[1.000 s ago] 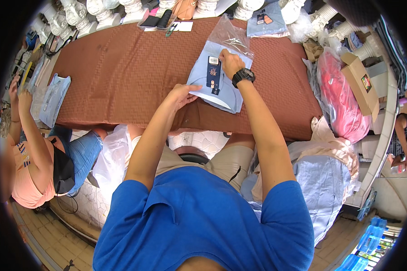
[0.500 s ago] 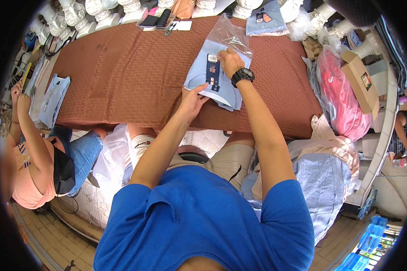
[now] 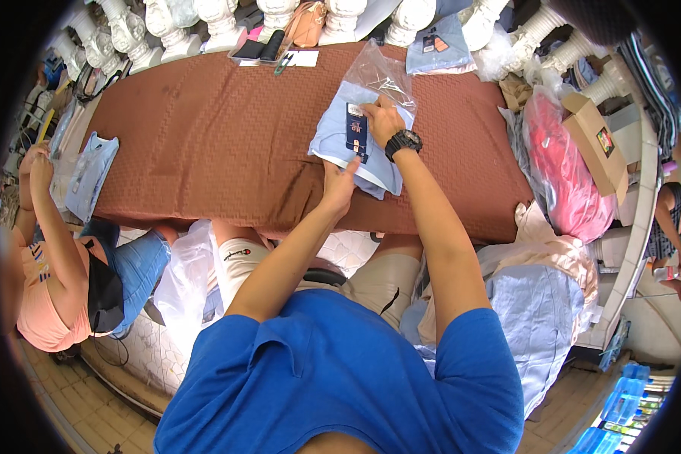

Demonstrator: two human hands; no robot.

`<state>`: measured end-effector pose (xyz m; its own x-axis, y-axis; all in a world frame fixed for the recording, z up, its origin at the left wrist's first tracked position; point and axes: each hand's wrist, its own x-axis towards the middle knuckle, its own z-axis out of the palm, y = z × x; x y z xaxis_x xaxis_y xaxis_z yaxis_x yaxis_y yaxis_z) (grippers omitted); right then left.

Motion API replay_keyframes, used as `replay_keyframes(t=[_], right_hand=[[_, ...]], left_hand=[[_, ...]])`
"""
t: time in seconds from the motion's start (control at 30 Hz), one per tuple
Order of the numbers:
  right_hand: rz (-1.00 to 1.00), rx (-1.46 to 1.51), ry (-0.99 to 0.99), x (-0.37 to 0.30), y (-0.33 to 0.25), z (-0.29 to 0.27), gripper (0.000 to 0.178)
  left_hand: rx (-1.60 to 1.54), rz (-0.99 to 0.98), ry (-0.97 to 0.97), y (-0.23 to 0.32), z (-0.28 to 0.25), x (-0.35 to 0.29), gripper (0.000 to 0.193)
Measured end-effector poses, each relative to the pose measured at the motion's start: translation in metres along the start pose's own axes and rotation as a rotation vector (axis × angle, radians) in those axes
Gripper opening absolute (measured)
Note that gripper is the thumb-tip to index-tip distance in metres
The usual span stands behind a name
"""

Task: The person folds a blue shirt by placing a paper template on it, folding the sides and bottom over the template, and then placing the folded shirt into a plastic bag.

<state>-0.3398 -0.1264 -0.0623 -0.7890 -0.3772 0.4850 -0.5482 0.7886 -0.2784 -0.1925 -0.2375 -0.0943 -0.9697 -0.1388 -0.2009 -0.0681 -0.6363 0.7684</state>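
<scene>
A folded light blue shirt [image 3: 329, 132] with a dark hang tag [image 3: 356, 129] lies toward the near side of the brown-covered table. A clear plastic bag [image 3: 378, 72] reaches past its far end; how far the bag covers the shirt is hard to see. My left hand [image 3: 340, 185] grips the shirt's near edge, thumb on top beside the tag's lower end and fingers mostly underneath. With a watch on its wrist, my right hand [image 3: 384, 121] is closed at the far part of the shirt, fingers bent beside the tag, apparently on the bag's plastic.
Another folded blue shirt [image 3: 437, 44] lies at the table's far edge. Left of it are a small green-handled cutter [image 3: 283, 63] and an open tray [image 3: 261, 47]. A co-worker's hands [image 3: 38, 159] are at far left. Bagged red cloth [image 3: 556, 163] and a cardboard box [image 3: 594, 140] stand right.
My left hand has moved right along the shirt's near edge, its thumb now by the tag's lower end. The shirt's near end sits slightly lower in view. My right hand stays beside the tag.
</scene>
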Motion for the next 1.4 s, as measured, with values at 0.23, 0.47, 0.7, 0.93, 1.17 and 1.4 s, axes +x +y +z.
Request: replay_keyframes(t=[0.23,0.47,0.7,0.93,1.17,1.4], right_hand=[[0.010,-0.012,-0.066,0.004,-0.011,-0.008,0.019],[0.040,0.006,-0.104,0.001,-0.010,-0.006,0.017],[-0.057,0.027,0.030,0.002,-0.012,-0.015,0.024],[-0.134,0.036,-0.102,-0.027,-0.055,-0.021,0.025],[-0.074,0.024,-0.155,-0.034,-0.057,-0.022,0.034],[-0.162,-0.090,-0.132,-0.028,-0.044,-0.020,0.032]], left_hand=[[0.115,0.165,0.196,-0.038,-0.017,0.037,0.068],[0.142,0.048,0.478,-0.017,0.011,0.024,0.050],[0.169,-0.059,0.535,-0.007,0.018,0.025,0.051],[0.048,0.005,0.336,-0.034,-0.016,0.033,0.048],[0.025,-0.023,0.320,-0.033,-0.013,0.028,0.059],[0.008,-0.034,0.342,-0.032,-0.009,0.025,0.061]])
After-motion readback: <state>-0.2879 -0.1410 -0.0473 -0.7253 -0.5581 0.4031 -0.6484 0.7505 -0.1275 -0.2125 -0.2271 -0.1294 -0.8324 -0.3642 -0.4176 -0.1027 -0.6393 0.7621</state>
